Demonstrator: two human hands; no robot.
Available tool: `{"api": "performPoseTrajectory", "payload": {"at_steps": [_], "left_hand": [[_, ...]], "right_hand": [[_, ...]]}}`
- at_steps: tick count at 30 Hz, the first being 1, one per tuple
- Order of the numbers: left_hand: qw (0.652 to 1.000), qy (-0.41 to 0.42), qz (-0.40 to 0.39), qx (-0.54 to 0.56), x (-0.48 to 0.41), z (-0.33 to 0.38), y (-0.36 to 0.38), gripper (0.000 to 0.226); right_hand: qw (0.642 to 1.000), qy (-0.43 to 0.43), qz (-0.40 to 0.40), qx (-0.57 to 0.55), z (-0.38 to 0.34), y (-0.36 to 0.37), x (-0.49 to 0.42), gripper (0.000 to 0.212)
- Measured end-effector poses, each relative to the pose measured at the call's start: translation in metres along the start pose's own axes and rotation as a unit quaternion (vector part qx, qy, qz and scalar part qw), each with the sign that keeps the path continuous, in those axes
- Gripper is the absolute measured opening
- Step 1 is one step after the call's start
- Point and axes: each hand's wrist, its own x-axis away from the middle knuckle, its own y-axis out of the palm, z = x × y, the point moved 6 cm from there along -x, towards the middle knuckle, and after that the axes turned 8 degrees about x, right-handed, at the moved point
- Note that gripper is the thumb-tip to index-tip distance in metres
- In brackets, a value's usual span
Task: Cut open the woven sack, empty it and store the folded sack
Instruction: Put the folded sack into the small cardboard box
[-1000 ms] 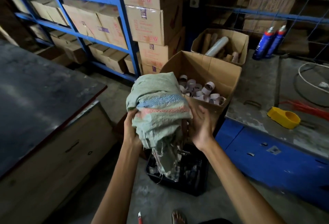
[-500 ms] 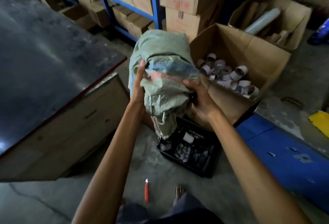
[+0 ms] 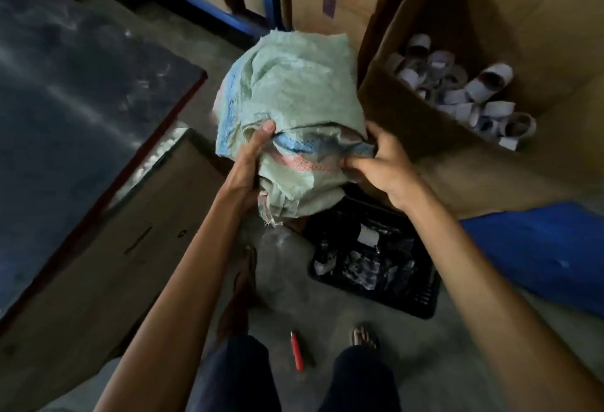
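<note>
A pale green woven sack (image 3: 294, 94) with blue and red stripes is bunched into a loose bundle in front of me, held above the floor. My left hand (image 3: 251, 156) grips its left side, thumb on top. My right hand (image 3: 379, 163) pinches the striped fold on its right side. A frayed end hangs down below the bundle. A red-handled cutter (image 3: 296, 350) lies on the concrete floor between my feet.
A black plastic crate (image 3: 421, 307) with scraps sits on the floor under the sack. Right of it stands an open cardboard box (image 3: 408, 117) of tape cores. A dark-topped wooden table (image 3: 81, 101) is at left, a blue cabinet (image 3: 539, 248) at right, stacked cartons behind.
The view has tilted down and moved closer. The sack has been gathered tighter and its hanging tail is shorter. My right hand moved from the side onto the striped fold.
</note>
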Motion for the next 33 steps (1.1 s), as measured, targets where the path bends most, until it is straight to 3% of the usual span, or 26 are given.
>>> {"api": "performPoseTrajectory", "payload": {"at_steps": [6, 10, 12, 15, 19, 24, 27, 30, 33], "left_hand": [[0.986, -0.124, 0.061, -0.09, -0.131, -0.074, -0.126, 0.043], [0.97, -0.183, 0.124, -0.103, -0.194, -0.131, -0.202, 0.059], [0.971, -0.184, 0.111, -0.106, -0.223, -0.15, -0.226, 0.059], [0.969, -0.163, 0.109, -0.148, -0.269, -0.174, -0.259, 0.025], [0.944, -0.193, 0.101, -0.246, -0.317, -0.21, -0.286, 0.054], [0.91, -0.188, 0.093, -0.357, -0.357, -0.242, -0.292, 0.046], [0.88, -0.169, 0.051, -0.441, -0.371, -0.277, -0.298, 0.063], [0.799, -0.195, 0.083, -0.562, -0.383, -0.303, -0.314, 0.06], [0.731, -0.205, 0.076, -0.647, -0.388, -0.313, -0.328, 0.081]], "right_hand": [[0.997, 0.044, 0.044, 0.046, 0.103, 0.087, -0.094, 0.073], [0.995, 0.055, 0.034, 0.071, 0.175, 0.15, -0.15, 0.072], [0.995, 0.063, 0.02, 0.069, 0.209, 0.183, -0.176, 0.067], [0.995, 0.078, 0.003, 0.066, 0.255, 0.223, -0.207, 0.063], [0.992, 0.092, 0.005, 0.088, 0.312, 0.254, -0.233, 0.071], [0.978, 0.121, 0.008, 0.168, 0.365, 0.262, -0.25, 0.075], [0.92, 0.145, -0.062, 0.36, 0.391, 0.27, -0.261, 0.072], [0.833, 0.179, -0.161, 0.498, 0.413, 0.287, -0.268, 0.075], [0.775, 0.193, -0.258, 0.544, 0.426, 0.306, -0.263, 0.045]]}}
